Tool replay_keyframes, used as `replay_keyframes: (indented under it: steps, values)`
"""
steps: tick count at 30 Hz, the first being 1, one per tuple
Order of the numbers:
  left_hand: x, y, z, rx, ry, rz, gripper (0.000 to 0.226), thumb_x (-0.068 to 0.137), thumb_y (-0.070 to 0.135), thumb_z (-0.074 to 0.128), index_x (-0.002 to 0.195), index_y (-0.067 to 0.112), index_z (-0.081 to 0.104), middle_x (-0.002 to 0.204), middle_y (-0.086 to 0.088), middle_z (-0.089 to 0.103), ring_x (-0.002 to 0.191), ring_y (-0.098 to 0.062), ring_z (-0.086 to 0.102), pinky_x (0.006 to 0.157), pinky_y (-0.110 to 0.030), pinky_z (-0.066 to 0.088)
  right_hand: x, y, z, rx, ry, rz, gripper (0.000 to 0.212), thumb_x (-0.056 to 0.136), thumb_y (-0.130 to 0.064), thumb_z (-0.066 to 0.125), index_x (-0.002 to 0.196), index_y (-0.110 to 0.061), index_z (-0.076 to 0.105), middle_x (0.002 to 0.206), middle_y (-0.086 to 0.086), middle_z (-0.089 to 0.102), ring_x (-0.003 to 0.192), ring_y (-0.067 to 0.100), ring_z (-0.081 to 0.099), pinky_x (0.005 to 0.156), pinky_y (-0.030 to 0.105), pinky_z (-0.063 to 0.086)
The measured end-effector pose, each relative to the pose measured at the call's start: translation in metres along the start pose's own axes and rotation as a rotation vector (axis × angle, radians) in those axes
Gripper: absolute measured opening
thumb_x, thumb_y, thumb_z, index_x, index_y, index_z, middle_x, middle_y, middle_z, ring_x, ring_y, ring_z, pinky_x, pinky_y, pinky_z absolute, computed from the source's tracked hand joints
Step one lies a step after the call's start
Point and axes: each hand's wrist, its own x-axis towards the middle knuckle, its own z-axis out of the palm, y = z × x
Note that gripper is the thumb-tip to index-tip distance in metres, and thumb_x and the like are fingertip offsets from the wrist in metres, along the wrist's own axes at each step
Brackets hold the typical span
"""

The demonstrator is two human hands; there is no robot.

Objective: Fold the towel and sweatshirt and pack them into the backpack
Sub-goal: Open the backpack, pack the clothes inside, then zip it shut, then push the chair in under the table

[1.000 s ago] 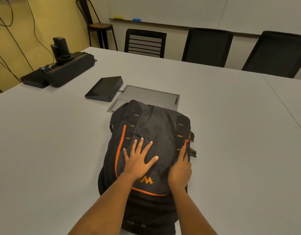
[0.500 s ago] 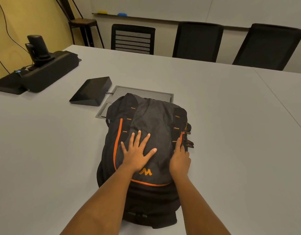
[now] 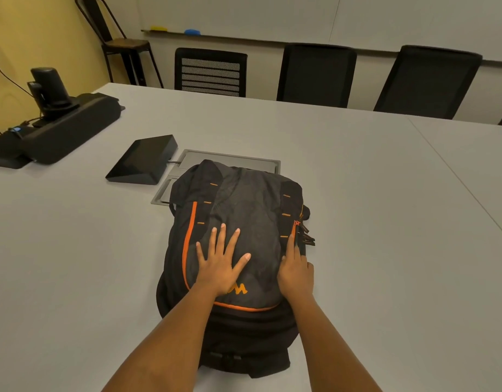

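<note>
Meeting room, grey conference table (image 3: 357,222), black chairs beyond. Black-and-orange backpack (image 3: 244,210) lies front-up and bulging. Towel and sweatshirt not visible, likely inside. Left hand (image 3: 220,267) flat, fingers spread, pressing the front panel, probably to steady it. Right hand (image 3: 296,274) at the side zip, index finger straight toward the zipper pulls (image 3: 306,236). Its other fingers are hidden, grip unclear.
</note>
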Motion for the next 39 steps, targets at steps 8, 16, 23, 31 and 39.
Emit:
replay_keyframes:
  steps: [8,16,23,31,39]
  values:
    - [-0.047,-0.007,0.007,0.034,-0.040,0.044,0.094,0.055,0.073,-0.040,0.136,0.026,-0.035,0.142,0.002,-0.043,0.135,-0.020,-0.034,0.109,-0.043,-0.017,-0.042,0.007,0.001,0.029,-0.083,-0.007,0.059,0.102,-0.026,0.028,0.150,-0.017,-0.006,0.159,0.003,-0.001,0.145,0.024,0.011,0.116,0.035,0.016]
    - [-0.097,0.000,0.021,0.089,-0.093,-0.013,0.094,0.078,0.068,-0.025,0.148,0.014,0.008,0.155,-0.007,0.002,0.143,-0.028,0.007,0.111,-0.044,0.007,-0.092,0.011,0.011,-0.088,-0.058,-0.110,0.056,0.099,-0.022,0.032,0.150,-0.012,0.010,0.158,0.009,0.004,0.146,0.027,0.008,0.115,0.037,0.009]
    - [-0.148,0.013,0.028,0.143,-0.099,-0.011,0.074,0.099,0.049,0.003,0.122,0.011,0.062,0.125,-0.011,0.062,0.112,-0.028,0.061,0.084,-0.048,0.051,-0.137,0.022,0.010,-0.104,-0.134,-0.171,0.072,0.099,-0.035,-0.002,0.121,-0.011,0.063,0.129,0.011,0.059,0.115,0.029,0.059,0.090,0.041,0.048]
    - [-0.222,0.046,0.021,0.049,-0.141,-0.149,0.085,0.096,0.052,-0.009,0.129,0.008,0.055,0.137,-0.009,0.051,0.124,-0.021,0.052,0.109,-0.038,0.030,-0.189,0.045,-0.018,-0.136,-0.339,-0.399,0.084,0.085,-0.051,-0.019,0.149,-0.008,0.015,0.158,0.009,0.010,0.145,0.026,0.012,0.115,0.032,0.019]
    - [-0.310,0.079,0.016,-0.005,-0.217,-0.332,0.063,0.097,0.049,0.004,0.151,0.017,0.000,0.158,-0.003,-0.005,0.146,-0.019,-0.006,0.117,-0.035,-0.004,-0.250,0.083,-0.038,-0.176,-0.376,-0.509,0.056,0.102,-0.038,0.018,0.151,-0.016,0.001,0.159,0.004,-0.004,0.146,0.021,-0.001,0.117,0.032,0.003]
